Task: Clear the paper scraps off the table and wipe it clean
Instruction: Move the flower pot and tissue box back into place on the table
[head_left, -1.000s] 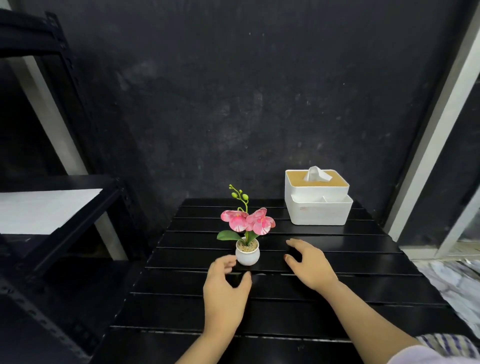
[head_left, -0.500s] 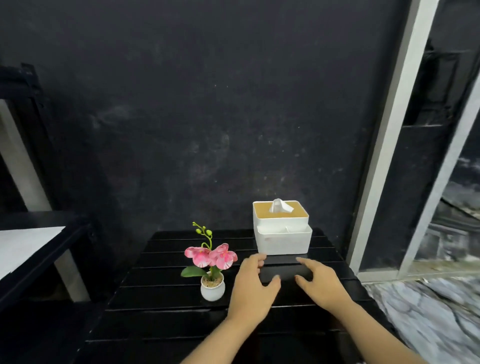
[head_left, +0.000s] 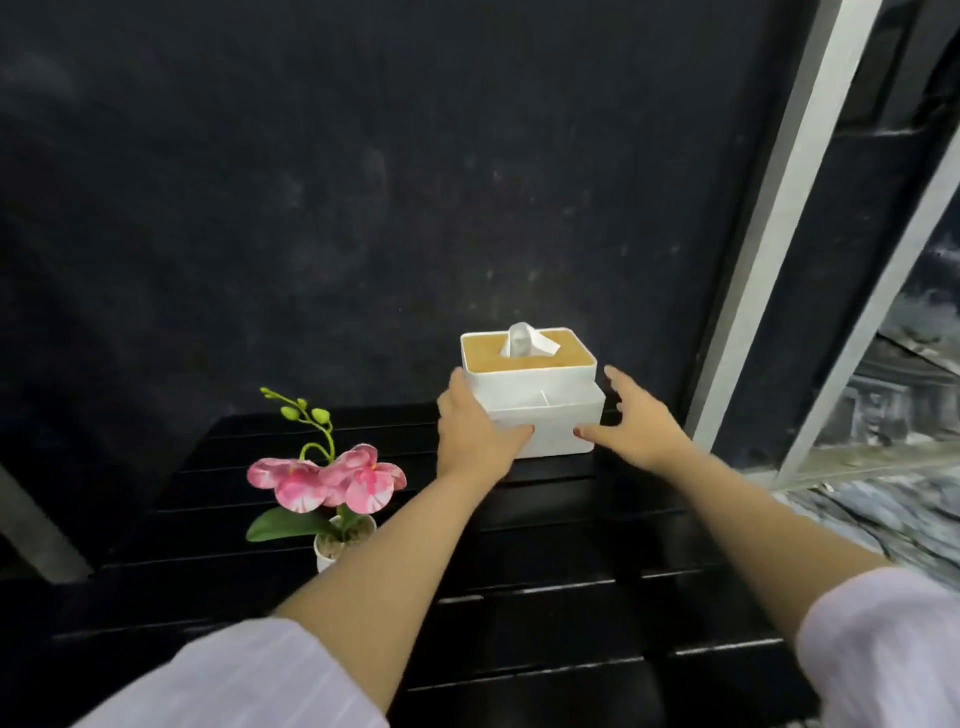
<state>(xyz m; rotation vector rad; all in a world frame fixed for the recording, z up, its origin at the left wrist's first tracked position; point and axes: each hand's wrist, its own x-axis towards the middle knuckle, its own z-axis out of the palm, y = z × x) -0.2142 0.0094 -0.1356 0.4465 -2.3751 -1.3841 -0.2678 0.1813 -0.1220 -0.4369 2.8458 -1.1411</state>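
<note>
- While both arms are reaching forward, I am seeing a white tissue box (head_left: 535, 400) sitting at the far right of the black slatted table (head_left: 545, 519), its long axis running left to right.
- It is holding tissues; one white tissue (head_left: 524, 340) is sticking up through the tan lid, and a partitioned tray is forming its lower tier.
- My left hand (head_left: 475, 434) is gripping the box's left end, thumb on the front face.
- My right hand (head_left: 634, 428) is spreading wide beside the right end, thumb tip touching the front.
- A small white pot (head_left: 337, 545) is holding a pink orchid (head_left: 327, 475), well left of the box.
</note>
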